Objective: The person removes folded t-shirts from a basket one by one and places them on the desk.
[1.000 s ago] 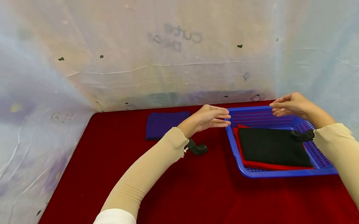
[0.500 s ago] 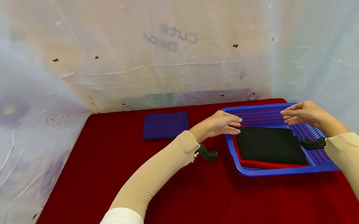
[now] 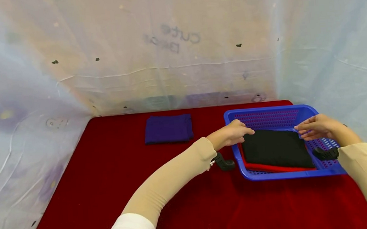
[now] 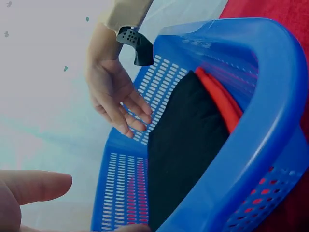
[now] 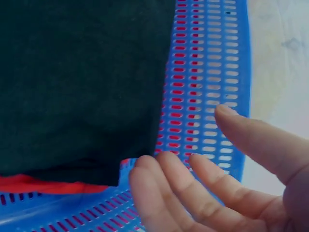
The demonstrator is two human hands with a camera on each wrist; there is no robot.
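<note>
My left hand and right hand hover with loose, empty fingers over the far corners of the black cloth. It lies between them on a red cloth in the blue basket. Farther left lies a purple cloth.

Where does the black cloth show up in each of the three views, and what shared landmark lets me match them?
Head: black cloth lies right of centre, inside the blue basket, between both hands.
Left wrist: black cloth fills the centre, running down to the lower edge.
Right wrist: black cloth covers the upper left.
Shared landmark: the red cloth edge peeking from underneath it.
</note>
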